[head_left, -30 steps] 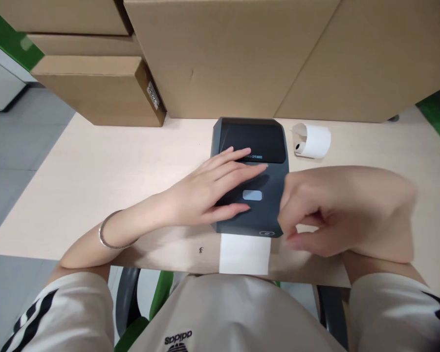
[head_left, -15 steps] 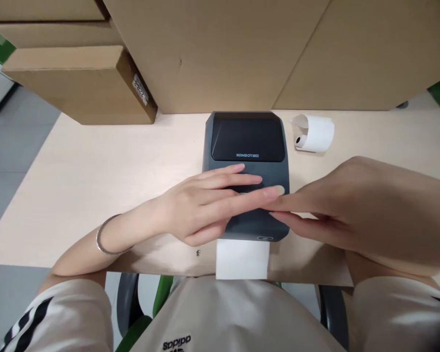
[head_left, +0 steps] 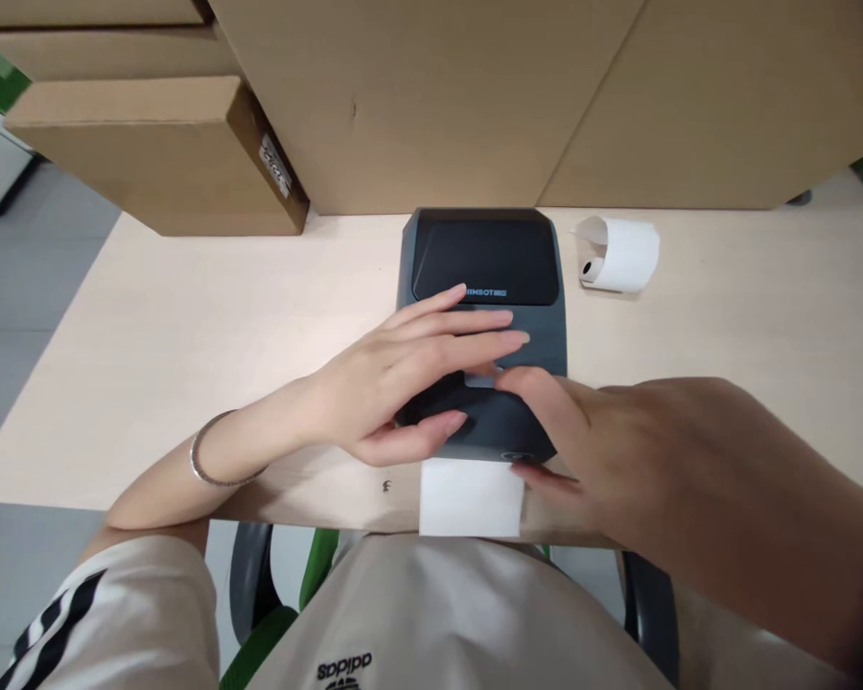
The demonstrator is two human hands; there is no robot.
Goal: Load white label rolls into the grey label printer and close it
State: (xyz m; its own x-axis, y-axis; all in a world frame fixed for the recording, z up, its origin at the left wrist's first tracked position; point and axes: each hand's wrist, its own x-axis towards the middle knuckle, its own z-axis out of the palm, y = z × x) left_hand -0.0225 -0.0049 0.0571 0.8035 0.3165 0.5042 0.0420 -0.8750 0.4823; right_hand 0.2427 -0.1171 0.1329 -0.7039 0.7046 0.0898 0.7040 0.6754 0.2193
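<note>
The right hand [head_left: 611, 436] has changed most. Half a second ago its finger and thumb were close together at the printer's right side; now they are parted, and the bent forefinger has come inward to the pale patch on the printer [head_left: 485, 254]. The left hand [head_left: 388, 383] has also shifted a little toward the back, so its little finger now covers the start of the lettering. I judge that the work is now at this pale patch [head_left: 478, 380]. The printer looks to stand in the same place: around the middle of the worktop [head_left: 273, 297], between its back part and its front edge.

The left fingers are stretched and spread, with the thumb well apart; they lie across the top of the printer and grip nothing. The right forefinger curls with its tip at the right end of the patch, but whether it presses, I cannot tell. The right thumb is near the printer's front right corner, beside the paper [head_left: 471, 498], with a clear gap to the forefinger. I see nothing held there; the other right fingers are mostly hidden.

The paper reaches from under the printer toward the worktop's front edge. A roll [head_left: 629, 257] lies apart, toward the back right corner.
</note>
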